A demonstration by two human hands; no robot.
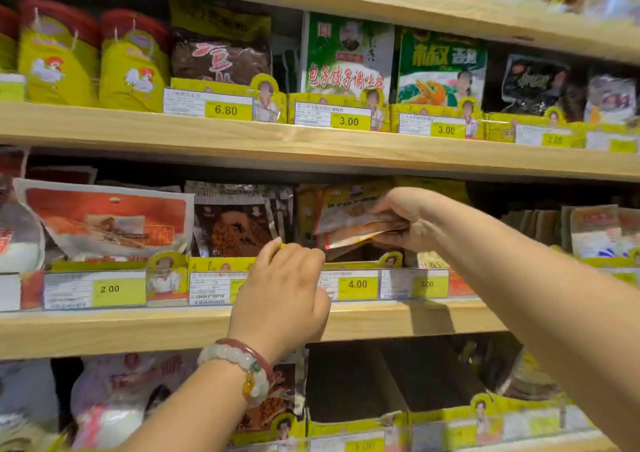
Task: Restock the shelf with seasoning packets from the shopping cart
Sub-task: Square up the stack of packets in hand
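- The wooden shelf (346, 155) is crossing the whole frame in three tiers, carrying rows of packets behind yellow price tags (356, 287)
- The right hand (408, 221) is reaching in from the right edge to the middle tier, centre-right of the frame, its grip holding a small stack of seasoning packets (349, 224) tilted above a yellow display box (349, 264)
- The left hand (287, 292), coming up from the bottom centre, is sitting with fingers curled at that box's front edge, its grip narrow; whether it is pinching the edge is unclear
- A beaded bracelet (242, 365) is circling the left wrist
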